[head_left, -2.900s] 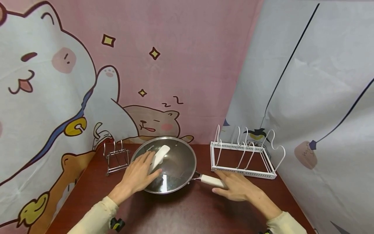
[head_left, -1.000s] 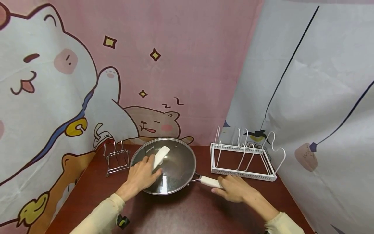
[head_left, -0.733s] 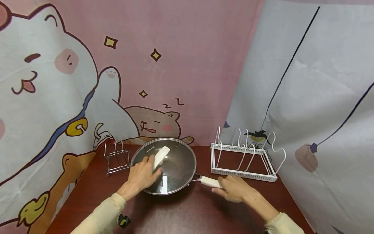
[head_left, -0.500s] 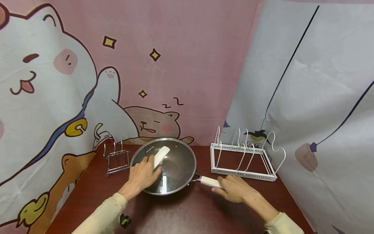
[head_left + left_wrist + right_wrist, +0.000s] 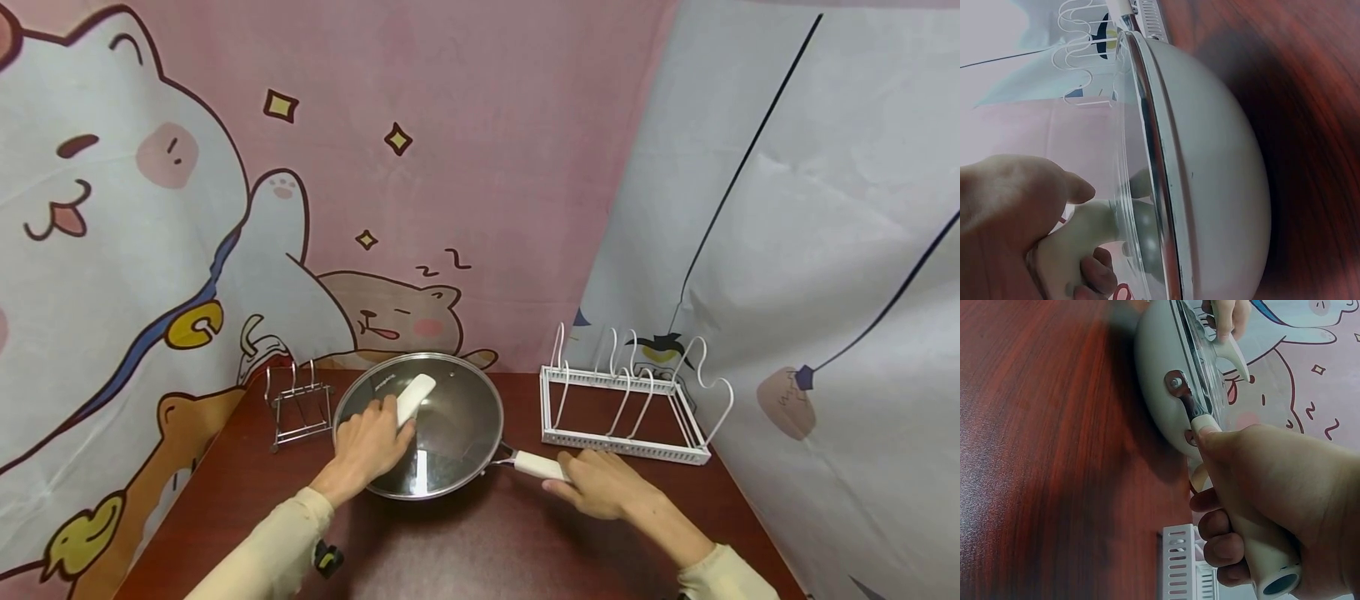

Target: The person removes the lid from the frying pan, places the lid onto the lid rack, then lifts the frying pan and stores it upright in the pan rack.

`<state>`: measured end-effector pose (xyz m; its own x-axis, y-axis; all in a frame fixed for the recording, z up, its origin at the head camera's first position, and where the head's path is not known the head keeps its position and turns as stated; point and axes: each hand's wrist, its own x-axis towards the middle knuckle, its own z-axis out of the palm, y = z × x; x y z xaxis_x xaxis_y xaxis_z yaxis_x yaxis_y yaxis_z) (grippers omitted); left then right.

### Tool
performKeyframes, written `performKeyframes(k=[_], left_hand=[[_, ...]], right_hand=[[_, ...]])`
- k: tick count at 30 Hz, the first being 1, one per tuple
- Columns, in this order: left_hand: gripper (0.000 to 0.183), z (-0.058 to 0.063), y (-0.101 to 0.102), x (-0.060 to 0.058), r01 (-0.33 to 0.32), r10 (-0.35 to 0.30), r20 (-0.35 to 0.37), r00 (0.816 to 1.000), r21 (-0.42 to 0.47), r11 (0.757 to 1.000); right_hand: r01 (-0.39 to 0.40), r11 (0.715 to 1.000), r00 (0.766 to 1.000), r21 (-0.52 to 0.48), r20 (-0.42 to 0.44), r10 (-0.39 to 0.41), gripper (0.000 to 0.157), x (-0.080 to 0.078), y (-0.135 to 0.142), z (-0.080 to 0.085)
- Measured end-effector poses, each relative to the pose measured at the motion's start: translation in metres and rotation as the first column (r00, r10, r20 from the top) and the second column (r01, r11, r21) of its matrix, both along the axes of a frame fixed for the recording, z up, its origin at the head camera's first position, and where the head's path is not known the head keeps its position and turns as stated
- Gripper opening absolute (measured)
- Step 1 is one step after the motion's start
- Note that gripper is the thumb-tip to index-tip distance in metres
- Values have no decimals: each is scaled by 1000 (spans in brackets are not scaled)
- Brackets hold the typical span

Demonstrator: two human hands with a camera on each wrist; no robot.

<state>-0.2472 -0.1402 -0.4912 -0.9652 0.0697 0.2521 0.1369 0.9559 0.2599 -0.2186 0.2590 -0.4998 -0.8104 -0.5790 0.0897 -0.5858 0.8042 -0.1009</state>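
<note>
I see left hand, mid-frame, fingers curled round knob of lid; right hand, fingers wrapped round handle, long axis slanting lower right from pan.

L fingers curled | R fingers curled | arms fwd

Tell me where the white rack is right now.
In the head view, the white rack stands on the right side of the table, to the right of the glass lid and just beyond the right hand.
</note>
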Motion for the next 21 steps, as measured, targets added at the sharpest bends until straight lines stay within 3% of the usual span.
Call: performKeyframes(k=[21], left_hand=[[47, -2, 0, -5, 6, -6, 7, 1000, 11, 1000]], right_hand=[[-3, 1000, 1000, 16, -6, 3, 40, 0, -1, -1]])
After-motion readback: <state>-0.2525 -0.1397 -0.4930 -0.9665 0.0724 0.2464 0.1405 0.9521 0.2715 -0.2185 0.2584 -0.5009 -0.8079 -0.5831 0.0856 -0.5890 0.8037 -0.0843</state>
